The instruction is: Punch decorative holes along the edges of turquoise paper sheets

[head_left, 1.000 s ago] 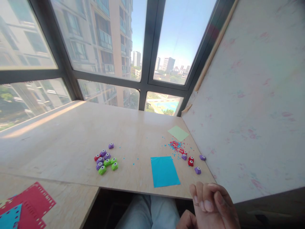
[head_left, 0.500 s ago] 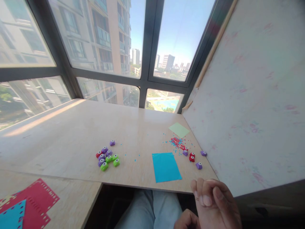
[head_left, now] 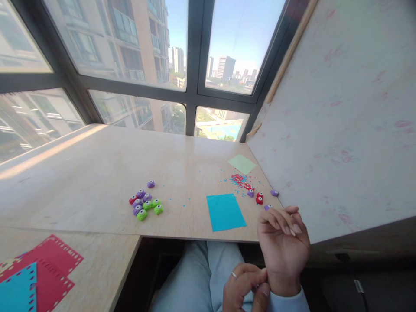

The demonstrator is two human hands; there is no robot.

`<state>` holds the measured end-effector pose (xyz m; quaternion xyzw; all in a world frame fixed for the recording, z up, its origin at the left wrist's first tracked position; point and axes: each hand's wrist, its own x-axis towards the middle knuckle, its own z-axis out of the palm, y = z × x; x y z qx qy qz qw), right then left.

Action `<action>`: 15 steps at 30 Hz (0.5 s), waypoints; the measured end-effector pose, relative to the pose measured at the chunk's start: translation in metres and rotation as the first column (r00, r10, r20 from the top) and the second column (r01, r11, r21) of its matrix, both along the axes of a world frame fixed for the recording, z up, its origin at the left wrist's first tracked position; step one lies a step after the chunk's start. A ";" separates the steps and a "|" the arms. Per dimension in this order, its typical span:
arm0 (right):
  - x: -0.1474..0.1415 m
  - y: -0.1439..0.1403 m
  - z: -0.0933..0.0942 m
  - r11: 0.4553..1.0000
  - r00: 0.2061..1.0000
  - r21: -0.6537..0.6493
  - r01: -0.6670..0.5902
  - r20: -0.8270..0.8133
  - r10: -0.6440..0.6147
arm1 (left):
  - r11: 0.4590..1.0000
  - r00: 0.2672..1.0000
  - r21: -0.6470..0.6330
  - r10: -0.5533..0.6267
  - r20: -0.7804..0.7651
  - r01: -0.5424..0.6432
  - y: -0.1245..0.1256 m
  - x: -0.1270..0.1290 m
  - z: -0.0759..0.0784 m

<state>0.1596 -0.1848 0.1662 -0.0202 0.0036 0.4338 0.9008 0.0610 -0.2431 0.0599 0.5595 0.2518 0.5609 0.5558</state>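
My right hand (head_left: 284, 247) is raised at the table's front edge, palm toward me, fingers loosely bent and holding nothing. Below it, my left hand (head_left: 243, 286), with a ring on one finger, pinches at the right wrist, by the cuff of the pale sleeve (head_left: 289, 301). A plain blue paper square (head_left: 226, 212) lies to the left of the right hand. Just beyond its fingertips sits a small purple one-eyed figure (head_left: 268, 207), partly covered. Two red figures (head_left: 259, 198) and more purple ones stand nearby.
Red and blue confetti (head_left: 238, 179) lies near a pale green sheet (head_left: 242, 164). Several purple, green and red one-eyed figures (head_left: 143, 203) cluster left of centre. Hole-punched red papers (head_left: 61, 253) and a blue one (head_left: 19, 290) lie at lower left. A wall (head_left: 341, 130) bounds the right.
My right hand has risen and its fingers have loosened, showing the palm. The left hand has come further into view, at the right wrist. The view has tilted slightly down.
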 end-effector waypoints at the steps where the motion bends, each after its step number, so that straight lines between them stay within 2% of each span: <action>1: 0.004 0.004 -0.001 0.988 0.973 0.154 -0.030 -0.221 0.064 | 0.998 0.999 0.046 0.037 -0.002 -0.037 0.000 0.000 0.004; 2: 0.008 0.008 -0.002 0.931 0.867 0.362 -0.046 -0.449 0.217 | 0.995 0.998 0.087 0.057 -0.011 -0.055 0.000 0.001 0.008; 3: 0.011 0.011 -0.002 0.781 0.644 0.625 0.004 -0.599 0.476 | 0.991 0.997 0.120 0.067 -0.034 -0.062 -0.001 0.001 0.011; 4: 0.013 0.012 -0.003 0.510 0.308 0.842 0.177 -0.540 0.783 | 0.988 0.995 0.144 0.073 -0.062 -0.063 0.000 0.001 0.013; 5: 0.014 0.013 -0.003 0.237 -0.031 0.868 0.435 -0.249 0.968 | 0.984 0.993 0.167 0.075 -0.095 -0.059 0.000 0.001 0.014; 6: 0.015 0.013 -0.004 0.042 -0.216 0.708 0.705 0.158 0.963 | 0.980 0.989 0.190 0.078 -0.126 -0.053 0.001 0.000 0.015; 7: 0.014 0.012 -0.004 -0.032 -0.226 0.441 0.897 0.519 0.825 | 0.976 0.985 0.212 0.082 -0.152 -0.048 0.001 -0.001 0.015; 8: 0.014 0.010 -0.004 -0.015 -0.119 0.169 0.986 0.753 0.647 | 0.970 0.981 0.241 0.086 -0.172 -0.043 0.002 -0.003 0.016; 9: 0.013 0.008 -0.004 0.038 0.030 -0.056 0.998 0.869 0.495 | 0.962 0.978 0.269 0.091 -0.188 -0.038 0.003 -0.004 0.016; 10: 0.012 0.006 -0.004 0.092 0.165 -0.214 0.972 0.910 0.380 | 0.955 0.975 0.295 0.098 -0.201 -0.035 0.004 -0.005 0.017; 11: 0.012 0.004 -0.005 0.140 0.262 -0.311 0.940 0.921 0.289 | 0.947 0.972 0.319 0.107 -0.210 -0.035 0.005 -0.006 0.018; 12: 0.013 0.003 -0.006 0.181 0.322 -0.362 0.915 0.922 0.216 | 0.940 0.969 0.337 0.121 -0.217 -0.042 0.006 -0.007 0.019; 13: 0.013 0.002 -0.007 0.213 0.357 -0.386 0.897 0.920 0.165 | 0.936 0.965 0.350 0.134 -0.225 -0.049 0.006 -0.007 0.020; 15: 0.015 0.002 -0.009 0.250 0.402 -0.427 0.869 0.904 0.145 | 0.935 0.960 0.349 0.148 -0.237 -0.058 0.007 -0.005 0.022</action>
